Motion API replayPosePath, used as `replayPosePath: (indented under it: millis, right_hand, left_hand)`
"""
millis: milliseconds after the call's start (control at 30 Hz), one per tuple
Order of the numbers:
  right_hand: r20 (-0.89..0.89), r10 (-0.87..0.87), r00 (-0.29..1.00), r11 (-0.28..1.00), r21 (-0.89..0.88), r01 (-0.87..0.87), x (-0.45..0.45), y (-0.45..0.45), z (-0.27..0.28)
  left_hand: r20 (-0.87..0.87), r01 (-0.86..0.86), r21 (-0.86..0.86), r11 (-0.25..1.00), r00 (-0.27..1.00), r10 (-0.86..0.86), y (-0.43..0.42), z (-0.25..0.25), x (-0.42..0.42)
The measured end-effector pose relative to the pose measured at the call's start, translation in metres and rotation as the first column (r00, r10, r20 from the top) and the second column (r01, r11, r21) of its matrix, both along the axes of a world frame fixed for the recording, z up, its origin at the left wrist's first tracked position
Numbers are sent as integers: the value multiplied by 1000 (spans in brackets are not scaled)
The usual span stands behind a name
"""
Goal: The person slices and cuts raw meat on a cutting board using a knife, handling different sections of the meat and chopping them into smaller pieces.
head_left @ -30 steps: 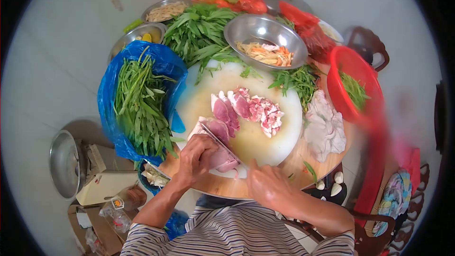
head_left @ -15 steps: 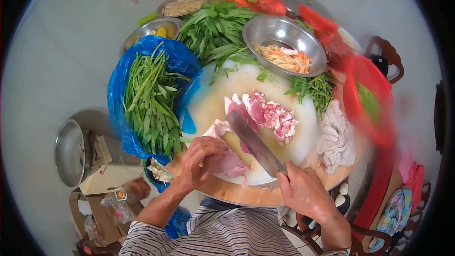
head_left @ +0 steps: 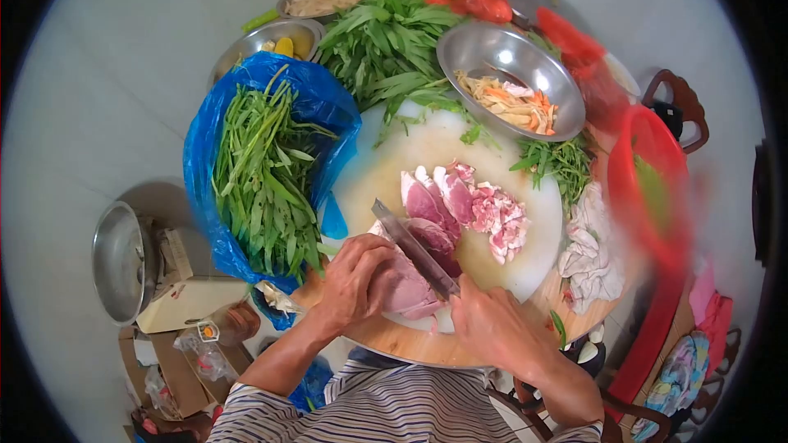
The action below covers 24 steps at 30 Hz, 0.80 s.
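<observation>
My right hand [head_left: 495, 318] is closed round the handle of a cleaver [head_left: 416, 253]. The cleaver's blade stands nearly on edge against a piece of raw meat [head_left: 410, 283] on a round white cutting board [head_left: 361, 166]. With curled fingers, my left hand [head_left: 358, 280] presses that meat down, just left of the blade. A thick slice [head_left: 432, 236] lies right of the blade. Beyond it are more cut slices [head_left: 435, 197] and a heap of small pink-and-white meat pieces [head_left: 501, 221].
A blue plastic bag [head_left: 205, 143] of long greens flanks the board's left. Behind lie leafy greens [head_left: 386, 45] and a steel bowl [head_left: 566, 86] with shredded food. A crumpled white cloth [head_left: 593, 258] and red basket [head_left: 657, 180] are at right. A steel basin [head_left: 115, 250] sits lower left.
The cleaver has moved left and toward me, from beside the cut slices to the larger meat piece near my left fingers. A thick slice now shows right of the blade. The view has shifted slightly.
</observation>
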State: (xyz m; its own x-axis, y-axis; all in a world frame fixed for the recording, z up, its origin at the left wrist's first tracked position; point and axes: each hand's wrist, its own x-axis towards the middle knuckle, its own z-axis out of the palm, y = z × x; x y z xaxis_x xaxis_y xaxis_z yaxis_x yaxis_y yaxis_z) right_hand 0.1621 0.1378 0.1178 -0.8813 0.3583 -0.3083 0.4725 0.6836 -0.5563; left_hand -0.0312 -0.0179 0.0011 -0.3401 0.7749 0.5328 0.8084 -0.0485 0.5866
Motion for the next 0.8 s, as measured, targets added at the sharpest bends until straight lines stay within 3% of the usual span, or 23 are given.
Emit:
replayPosePath:
  millis: [167,233,333,467,533,667,800]
  right_hand:
    - [90,-7,996,999,-51,12,-9,3,2]
    - [-48,31,998,997,-71,-34,-34,10,-13]
    - [-129,63,990,998,23,-61,-66,10,-33]
    - [-169,29,985,999,35,-23,-43,4,-19]
    - [4,68,998,994,80,-68,-27,-1,-10]
    - [107,76,991,983,159,-93,-9,0,2]
    - [-62,138,988,974,190,-124,-36,-9,-19]
  left_hand:
    - [38,18,-11,1000,999,-18,1,2,-1]
    - [29,57,-17,998,998,-57,2,7,-2]
    - [0,58,-45,997,998,-58,2,7,-3]
    - [-11,34,-29,999,999,-35,-2,7,2]
    - [-4,2,-21,1000,1000,-2,-3,5,6]
    - [-8,-28,14,1000,1000,28,-3,2,6]
    - [-12,-3,10,1000,1000,3,-1,4,10]
